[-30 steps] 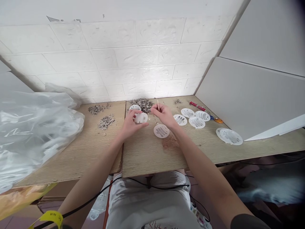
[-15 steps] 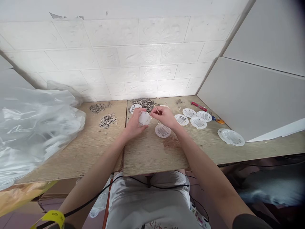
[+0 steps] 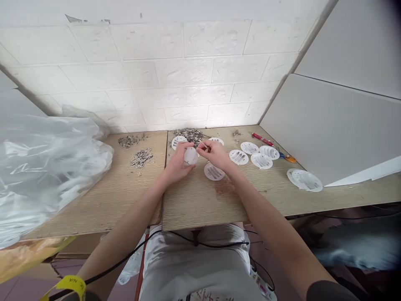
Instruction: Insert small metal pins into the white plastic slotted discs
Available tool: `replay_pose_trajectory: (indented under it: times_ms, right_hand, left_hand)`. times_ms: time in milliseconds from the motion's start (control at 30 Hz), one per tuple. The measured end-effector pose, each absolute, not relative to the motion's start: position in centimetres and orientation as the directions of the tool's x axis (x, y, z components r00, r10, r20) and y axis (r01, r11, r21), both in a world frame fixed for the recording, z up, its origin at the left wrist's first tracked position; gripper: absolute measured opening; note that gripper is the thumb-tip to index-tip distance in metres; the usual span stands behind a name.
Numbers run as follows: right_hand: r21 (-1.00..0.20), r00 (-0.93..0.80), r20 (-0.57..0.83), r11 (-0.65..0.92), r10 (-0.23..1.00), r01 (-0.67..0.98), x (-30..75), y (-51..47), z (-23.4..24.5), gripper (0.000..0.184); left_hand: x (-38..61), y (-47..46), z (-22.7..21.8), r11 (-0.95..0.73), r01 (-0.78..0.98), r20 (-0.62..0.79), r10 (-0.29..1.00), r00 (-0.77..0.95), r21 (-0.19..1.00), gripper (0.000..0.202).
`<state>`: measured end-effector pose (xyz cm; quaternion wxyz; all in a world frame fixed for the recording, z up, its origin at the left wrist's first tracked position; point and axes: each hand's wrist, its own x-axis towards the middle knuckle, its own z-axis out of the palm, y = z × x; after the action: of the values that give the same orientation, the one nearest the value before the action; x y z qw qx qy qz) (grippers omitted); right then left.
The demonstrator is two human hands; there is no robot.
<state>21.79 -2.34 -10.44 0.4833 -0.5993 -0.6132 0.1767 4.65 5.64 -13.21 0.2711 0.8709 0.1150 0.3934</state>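
My left hand (image 3: 180, 163) grips a round white plastic disc (image 3: 191, 156) by its edge, tilted up above the table. Close by on the right, my right hand (image 3: 214, 154) is closed in a pinch round a thin light-coloured stick (image 3: 204, 145), whose tip lies near the disc's edge. Under and beside the hands are more white discs with slots: one (image 3: 214, 172) in front, one (image 3: 179, 141) behind my left hand and one (image 3: 217, 141) partly hidden behind my right. A heap of small metal pieces (image 3: 191, 135) lies just beyond my hands.
Two more piles of small metal parts (image 3: 141, 158) lie at left, near a large clear plastic bag (image 3: 50, 167). On the right are several slotted discs (image 3: 261, 161), a red pen-like tool (image 3: 262, 139), an orange-handled tool (image 3: 290, 159) and stacked discs (image 3: 304, 180) by a grey panel.
The disc in my left hand has turned slightly, so its face looks plainer now. My right hand has shifted a little, showing more of the disc behind it.
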Motion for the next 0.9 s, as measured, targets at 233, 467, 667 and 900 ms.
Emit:
replay_pose_trajectory:
  times_ms: [233,467,667,900]
  right_hand:
    - [-0.935,0.378,0.324,0.232,0.867,0.268,22.5,-2.4,-9.8,0.022]
    - [-0.916,0.273,0.322,0.225,0.907,0.332,21.2,-2.3,-10.4,0.02]
    - [-0.906,0.316,0.305,0.172,0.899,0.386,21.0,-2.1,-10.8,0.018]
    - [-0.934,0.334,0.255,0.142,0.908,0.329,21.2,-2.1,-10.7,0.018]
  left_hand:
    - [5.0,4.9,-11.9,-0.127,-0.031,0.115,0.739,0.664,0.991,0.038]
    - [5.2,4.4,-10.6,0.408,-0.188,-0.203,0.74,0.642,0.893,0.034]
    - [5.0,4.0,-10.4,0.39,-0.203,-0.153,0.711,0.687,0.898,0.031]
    - [5.0,4.1,-10.7,0.334,-0.212,-0.077,0.676,0.733,0.918,0.025]
